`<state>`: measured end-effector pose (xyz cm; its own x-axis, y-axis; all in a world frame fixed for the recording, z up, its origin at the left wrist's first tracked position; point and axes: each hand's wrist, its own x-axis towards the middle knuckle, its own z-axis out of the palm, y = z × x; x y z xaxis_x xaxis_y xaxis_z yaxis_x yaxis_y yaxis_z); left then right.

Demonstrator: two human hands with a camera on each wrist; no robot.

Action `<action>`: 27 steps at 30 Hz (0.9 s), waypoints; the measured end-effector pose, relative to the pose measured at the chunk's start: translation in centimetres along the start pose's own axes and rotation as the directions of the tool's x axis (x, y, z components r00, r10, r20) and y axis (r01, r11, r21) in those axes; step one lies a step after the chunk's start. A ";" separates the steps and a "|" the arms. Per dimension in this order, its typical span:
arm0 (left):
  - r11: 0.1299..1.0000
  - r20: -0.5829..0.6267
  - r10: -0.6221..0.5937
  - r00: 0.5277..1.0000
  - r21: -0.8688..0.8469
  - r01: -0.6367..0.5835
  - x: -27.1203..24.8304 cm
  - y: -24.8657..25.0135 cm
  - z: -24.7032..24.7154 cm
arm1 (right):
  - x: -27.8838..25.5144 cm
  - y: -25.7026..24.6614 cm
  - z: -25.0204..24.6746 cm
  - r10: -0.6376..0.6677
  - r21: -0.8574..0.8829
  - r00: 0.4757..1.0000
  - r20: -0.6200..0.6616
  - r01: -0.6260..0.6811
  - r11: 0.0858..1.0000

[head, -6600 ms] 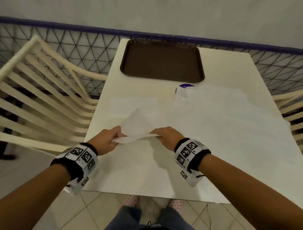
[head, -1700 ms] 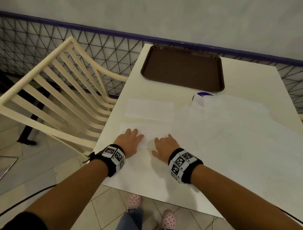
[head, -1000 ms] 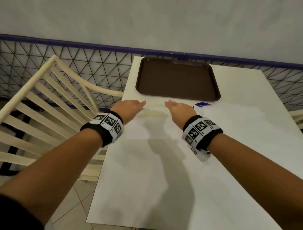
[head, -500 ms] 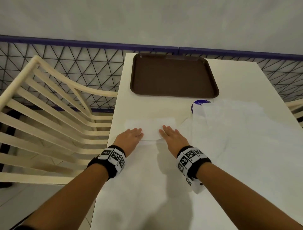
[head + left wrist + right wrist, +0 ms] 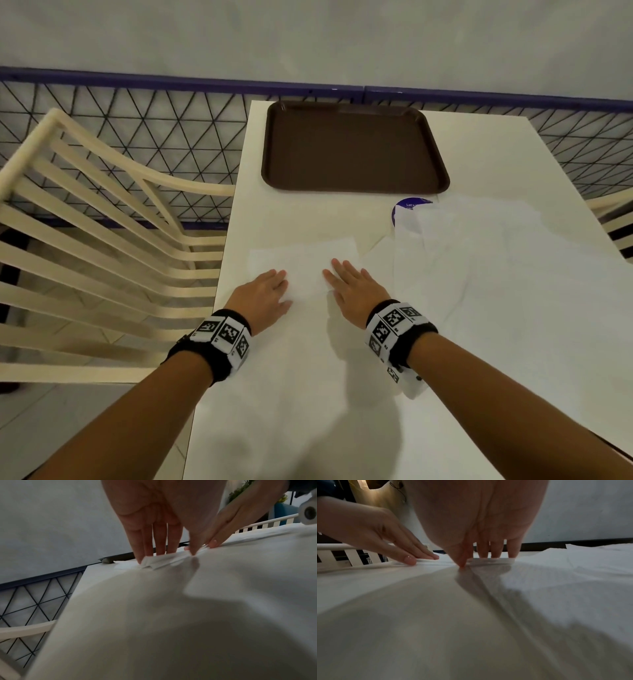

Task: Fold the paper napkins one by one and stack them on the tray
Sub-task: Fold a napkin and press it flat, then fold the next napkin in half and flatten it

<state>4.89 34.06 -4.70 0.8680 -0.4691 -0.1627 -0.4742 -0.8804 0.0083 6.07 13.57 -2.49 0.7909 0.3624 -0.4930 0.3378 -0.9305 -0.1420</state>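
A folded white napkin lies on the white table, near its left edge and short of the brown tray. My left hand lies flat on the napkin's near left part, fingers straight. My right hand presses flat on its near right part. The left wrist view shows my left hand with straight fingers on the napkin's layered edge. The right wrist view has my right hand pressing the napkin down. The tray holds nothing.
A loose heap of unfolded napkins covers the table's right half, partly over a round purple lid. A cream slatted chair stands to the left, another chair at the right. A wire fence runs behind.
A second ago both hands reached out near the tray's front edge. They have drawn back and now press flat on the folded napkin, which lies over the earlier one.
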 end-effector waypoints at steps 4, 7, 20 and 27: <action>0.999 0.051 -0.010 0.999 -0.046 0.012 -0.3 0.5 -1.0 | -0.4 0.1 0.0 0.008 -0.018 1.000 0.005 -0.008 1.000; 0.998 0.067 -0.058 0.996 -0.026 0.060 0.3 -0.9 0.7 | -1.3 0.7 -0.3 0.047 0.014 0.998 -0.039 -0.047 0.999; 0.991 -0.116 0.074 0.991 -0.098 -0.085 3.8 4.7 -3.9 | -14.6 13.3 2.6 0.550 0.347 0.835 -0.013 -0.512 0.786; 0.849 -0.041 0.499 0.865 -0.177 -0.498 6.3 18.3 -4.6 | -20.7 15.7 6.4 0.500 0.453 0.865 0.046 -0.464 0.761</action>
<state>2.35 14.69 -1.07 0.5204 -0.8484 -0.0967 -0.8089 -0.5261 0.2625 -8.22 -8.91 0.00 0.8295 -0.1538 -0.5370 -0.3409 -0.9010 -0.2684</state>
